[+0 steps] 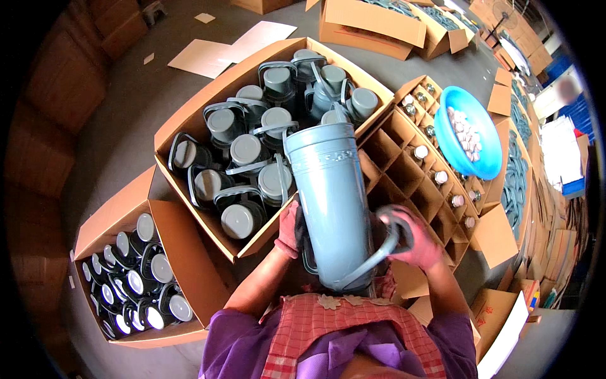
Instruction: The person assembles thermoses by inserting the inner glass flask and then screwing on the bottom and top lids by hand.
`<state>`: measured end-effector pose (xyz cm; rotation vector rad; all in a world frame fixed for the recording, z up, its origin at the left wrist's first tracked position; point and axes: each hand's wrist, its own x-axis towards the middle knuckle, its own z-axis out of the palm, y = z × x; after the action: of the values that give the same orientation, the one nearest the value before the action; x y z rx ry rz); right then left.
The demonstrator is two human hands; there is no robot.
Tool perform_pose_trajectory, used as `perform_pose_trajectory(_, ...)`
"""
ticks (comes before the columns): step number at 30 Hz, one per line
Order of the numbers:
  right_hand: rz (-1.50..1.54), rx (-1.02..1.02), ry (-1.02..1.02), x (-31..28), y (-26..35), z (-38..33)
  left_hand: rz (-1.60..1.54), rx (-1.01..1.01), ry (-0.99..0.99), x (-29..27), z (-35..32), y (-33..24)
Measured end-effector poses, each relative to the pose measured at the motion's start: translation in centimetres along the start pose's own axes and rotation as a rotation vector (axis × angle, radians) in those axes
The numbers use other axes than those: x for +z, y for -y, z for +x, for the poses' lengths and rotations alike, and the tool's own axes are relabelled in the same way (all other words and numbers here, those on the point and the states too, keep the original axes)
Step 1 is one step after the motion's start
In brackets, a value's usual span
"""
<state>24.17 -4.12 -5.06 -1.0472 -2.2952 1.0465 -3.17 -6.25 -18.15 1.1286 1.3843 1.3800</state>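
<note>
A grey-blue plastic thermos flask (331, 202) stands tilted in front of my chest, its broad banded end pointing away from me. My left hand (290, 228), in a pink glove with a dark palm, presses round its left side; the flask hides some of the fingers. On the other side my right hand (413, 240), gloved alike, is closed round the curved carrying handle near the flask's lower end. Just beyond, an open cardboard box (189, 142) holds several similar flasks with round grey tops and swing handles.
At lower left, a second carton (189, 265) holds more lidded flasks. To the right, a divided carton (394, 161) has several glass bottles with pale tops, and a blue basin (449, 148) of small pale pieces rests on it. Cardboard sheets (230, 49) lie on the floor.
</note>
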Motion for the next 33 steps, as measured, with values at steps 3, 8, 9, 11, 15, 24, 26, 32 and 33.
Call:
perform_pose_trajectory(3, -0.199, 0.038, 0.015, 0.3, -2.3, -4.6, 0.487, 0.227, 0.078, -1.5, 1.1, -0.3)
perform_pose_trajectory(8, -0.439, -0.099, 0.194, 4.7, -1.4, -9.4, 0.307, 0.068, 0.003, 0.1, 3.2, -0.1)
perform_pose_trajectory(9, -0.482, -0.091, 0.104, 5.8, -2.0, -10.3, 0.376, 0.073, 0.018, 0.5, 4.1, -0.6)
perform_pose_trajectory(11, -0.372, -0.066, -0.196, 6.5, -3.1, -10.1, 0.519, 0.090, 0.051, 1.1, 6.0, -1.5)
perform_pose_trajectory(15, -0.010, 0.025, -1.050, 6.6, -3.0, -3.1, -0.627, -0.461, -0.142, 3.5, 11.4, -5.9)
perform_pose_trajectory(24, -0.328, -0.061, -0.654, -1.2, 1.0, 15.4, -1.323, -0.647, -0.131, 4.5, 23.8, 4.8)
perform_pose_trajectory(26, -0.421, -0.072, -0.585, -2.3, 1.2, 20.3, -1.168, -0.662, -0.166, 5.0, 23.9, 4.4)
perform_pose_trajectory(32, -0.769, -0.026, -0.464, -4.2, 2.9, 30.3, -0.752, -0.595, -0.155, 2.4, 18.3, -3.1)
perform_pose_trajectory(33, -0.770, 0.018, -0.369, -4.3, 2.6, 30.8, -0.689, -0.480, -0.080, 1.6, 16.7, -3.2)
